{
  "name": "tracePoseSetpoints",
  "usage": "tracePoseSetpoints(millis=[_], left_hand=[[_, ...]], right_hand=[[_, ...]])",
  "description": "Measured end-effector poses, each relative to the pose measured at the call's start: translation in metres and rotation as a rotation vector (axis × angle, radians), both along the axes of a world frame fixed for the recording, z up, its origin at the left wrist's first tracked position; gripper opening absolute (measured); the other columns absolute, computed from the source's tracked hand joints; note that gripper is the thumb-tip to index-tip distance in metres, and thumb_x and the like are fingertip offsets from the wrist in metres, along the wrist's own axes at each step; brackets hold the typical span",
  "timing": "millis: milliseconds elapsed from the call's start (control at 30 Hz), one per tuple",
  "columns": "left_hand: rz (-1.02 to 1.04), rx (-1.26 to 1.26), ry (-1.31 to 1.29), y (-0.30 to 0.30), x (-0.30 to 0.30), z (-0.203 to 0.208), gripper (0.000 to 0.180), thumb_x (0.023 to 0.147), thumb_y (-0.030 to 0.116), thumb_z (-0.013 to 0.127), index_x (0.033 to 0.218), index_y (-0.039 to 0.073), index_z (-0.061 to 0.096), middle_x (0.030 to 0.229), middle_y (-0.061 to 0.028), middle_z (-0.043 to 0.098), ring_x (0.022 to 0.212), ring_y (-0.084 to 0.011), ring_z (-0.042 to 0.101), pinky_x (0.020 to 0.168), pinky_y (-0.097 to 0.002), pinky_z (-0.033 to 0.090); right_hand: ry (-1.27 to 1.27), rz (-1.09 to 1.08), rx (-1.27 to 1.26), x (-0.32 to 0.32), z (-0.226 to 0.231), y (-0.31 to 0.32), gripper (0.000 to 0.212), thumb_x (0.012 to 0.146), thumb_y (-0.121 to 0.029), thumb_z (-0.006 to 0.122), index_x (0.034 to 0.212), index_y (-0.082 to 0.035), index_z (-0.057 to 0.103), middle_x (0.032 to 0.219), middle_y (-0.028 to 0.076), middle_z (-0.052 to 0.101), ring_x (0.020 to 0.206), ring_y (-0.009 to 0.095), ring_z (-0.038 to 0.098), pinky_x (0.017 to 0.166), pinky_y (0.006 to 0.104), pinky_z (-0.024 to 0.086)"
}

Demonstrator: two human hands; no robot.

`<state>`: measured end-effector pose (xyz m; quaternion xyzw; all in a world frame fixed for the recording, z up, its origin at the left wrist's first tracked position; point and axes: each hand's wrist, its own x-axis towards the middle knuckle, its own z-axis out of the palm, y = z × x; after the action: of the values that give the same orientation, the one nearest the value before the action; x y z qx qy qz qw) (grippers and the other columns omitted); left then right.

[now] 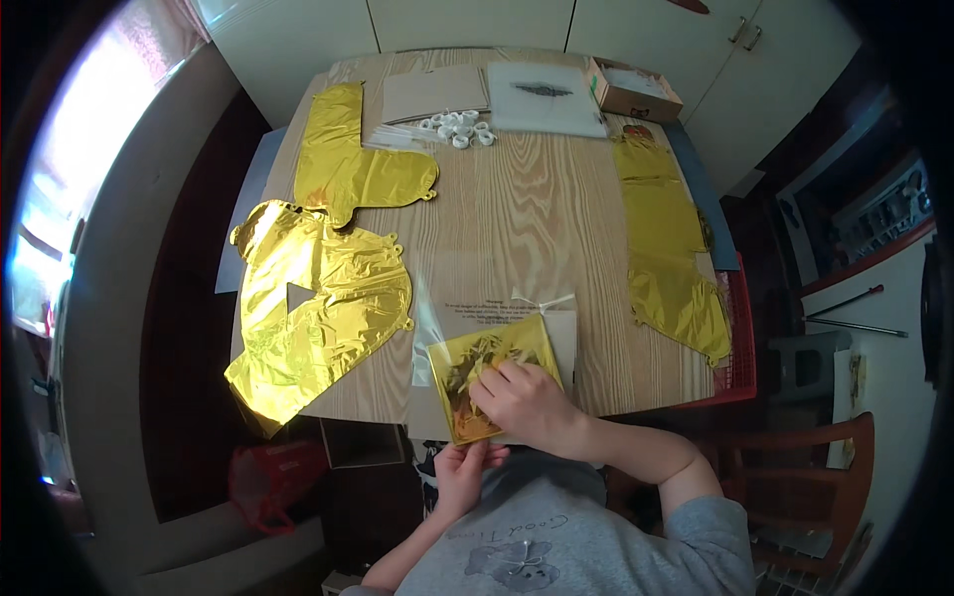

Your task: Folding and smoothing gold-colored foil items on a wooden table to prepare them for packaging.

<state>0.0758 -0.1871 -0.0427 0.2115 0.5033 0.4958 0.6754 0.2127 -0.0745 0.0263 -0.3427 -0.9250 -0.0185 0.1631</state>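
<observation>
A gold foil balloon (449,370), folded into a flat square, lies at the table's near edge. My left hand (469,474) pinches its lower edge, just off the table edge. Across the top of the square rests my right hand (525,402), with curled fingers closed on the foil; the fingertips are partly hidden. A clear printed plastic bag (477,313) lies under and beyond the square, with a pale flat sheet (566,340) at its right. Flat gold foil balloons lie about: an L shape (333,149), a large rounded one with a triangular hole (338,273), and a long one (661,228).
White ribbon rolls (459,129) and clear straws (397,137) sit at the far side. Behind them are a cardboard sheet (432,92), a whitish packet (547,109) and an open box (633,89). A red basket (737,368) stands at the right edge, a wooden chair (855,467) beyond.
</observation>
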Motion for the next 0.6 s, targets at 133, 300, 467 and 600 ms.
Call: tracePoseSetpoints(millis=[133, 300, 467, 600], left_hand=[[0.054, -0.025, -0.022, 0.006, 0.009, 0.011, 0.019, 0.098, 0.01, 0.052, 0.105, -0.005, 0.062, 0.089, -0.0146, 0.069, 0.076, -0.0204, 0.069, 0.066, -0.0276, 0.056], [0.031, -0.025, -0.086, -0.009, 0.005, 0.003, 0.02, 0.098, 0.01, 0.054, 0.105, -0.006, 0.063, 0.09, -0.0126, 0.069, 0.079, -0.0178, 0.069, 0.068, -0.0261, 0.055], [0.036, -0.01, -0.009, -0.024, -0.004, -0.008, 0.016, 0.096, 0.008, 0.056, 0.105, -0.004, 0.063, 0.094, -0.0115, 0.069, 0.079, -0.0155, 0.068, 0.067, -0.0258, 0.055], [0.121, -0.064, -0.147, -0.024, 0.003, -0.009, 0.022, 0.094, 0.003, 0.055, 0.116, 0.0, 0.057, 0.104, -0.0094, 0.066, 0.08, -0.0179, 0.068, 0.063, -0.0244, 0.055]], right_hand=[[-0.003, 0.002, -0.003, 0.001, -0.003, -0.001, 0.011, 0.071, -0.017, 0.06, 0.079, -0.011, 0.056, 0.076, 0.001, 0.051, 0.075, 0.017, 0.055, 0.061, 0.0278, 0.049], [0.01, 0.008, -0.011, 0.004, 0.004, -0.002, 0.011, 0.072, -0.018, 0.061, 0.08, -0.011, 0.056, 0.076, 0.001, 0.051, 0.075, 0.016, 0.055, 0.06, 0.0281, 0.048], [0.038, 0.019, 0.025, 0.01, 0.004, -0.004, 0.01, 0.074, -0.018, 0.06, 0.081, -0.012, 0.057, 0.075, 0.001, 0.051, 0.075, 0.016, 0.055, 0.058, 0.0283, 0.046], [-0.013, 0.037, -0.004, 0.011, 0.001, -0.01, 0.011, 0.073, -0.018, 0.06, 0.082, -0.012, 0.058, 0.075, 0.001, 0.052, 0.073, 0.016, 0.056, 0.059, 0.028, 0.047]])
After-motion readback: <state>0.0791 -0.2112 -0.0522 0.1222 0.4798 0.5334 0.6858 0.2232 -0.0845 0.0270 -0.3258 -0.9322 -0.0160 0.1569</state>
